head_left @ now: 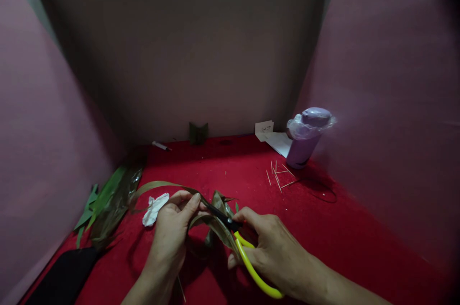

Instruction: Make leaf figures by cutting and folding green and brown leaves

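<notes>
My left hand [176, 223] pinches a long, brownish-green leaf strip [158, 184] between thumb and fingers; the strip arches out to the left. In my right hand [268, 242] are scissors [257, 276] with yellow handles and dark blades. The blades point left toward my left fingertips and lie along the leaf; whether they are cutting it I cannot tell. Folded pieces of leaf [219, 202] show behind and below the blades. A crumpled white tissue [155, 209] lies just beside my left hand.
Green leaves and a clear plastic bag [118, 199] lie at left, above a black flat object [63, 276]. Several toothpicks [278, 175] are scattered right, near a purple container [305, 147] and white papers [278, 141]. A syringe-like tube [160, 145] and folded leaf piece [199, 133] sit by the back wall.
</notes>
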The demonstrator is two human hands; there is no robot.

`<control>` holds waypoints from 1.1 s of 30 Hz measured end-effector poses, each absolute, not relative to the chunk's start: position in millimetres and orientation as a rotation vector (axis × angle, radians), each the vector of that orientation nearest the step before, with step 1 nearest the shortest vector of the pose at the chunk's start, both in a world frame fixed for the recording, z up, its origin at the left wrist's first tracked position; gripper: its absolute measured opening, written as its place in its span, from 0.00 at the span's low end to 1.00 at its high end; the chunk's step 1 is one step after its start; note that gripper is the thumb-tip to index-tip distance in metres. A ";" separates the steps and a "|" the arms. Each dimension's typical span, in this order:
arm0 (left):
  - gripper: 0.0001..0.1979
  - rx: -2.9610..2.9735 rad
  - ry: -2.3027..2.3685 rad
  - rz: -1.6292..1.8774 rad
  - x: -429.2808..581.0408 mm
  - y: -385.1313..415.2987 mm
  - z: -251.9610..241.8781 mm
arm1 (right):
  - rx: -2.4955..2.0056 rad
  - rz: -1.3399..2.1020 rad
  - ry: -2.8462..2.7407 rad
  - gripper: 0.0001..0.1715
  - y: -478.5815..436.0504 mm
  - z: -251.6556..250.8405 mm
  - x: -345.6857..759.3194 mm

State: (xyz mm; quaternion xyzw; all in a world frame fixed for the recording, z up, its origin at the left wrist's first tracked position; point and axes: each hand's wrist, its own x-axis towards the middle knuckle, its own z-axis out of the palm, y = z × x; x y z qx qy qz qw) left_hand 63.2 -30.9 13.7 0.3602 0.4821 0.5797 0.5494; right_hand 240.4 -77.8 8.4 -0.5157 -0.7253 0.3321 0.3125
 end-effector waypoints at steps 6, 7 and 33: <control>0.12 0.860 1.132 1.373 63.6 -31.4 14.0 | -1.372 0.918 -1.895 0.21 -76.9 4.9 240.8; 0.12 0.858 1.133 1.373 63.6 -31.4 14.2 | -1.375 0.921 -1.890 0.21 -76.9 4.1 240.8; 0.11 0.835 1.169 1.310 56.7 -29.4 16.5 | -1.309 0.989 -1.867 0.23 -76.7 7.3 239.2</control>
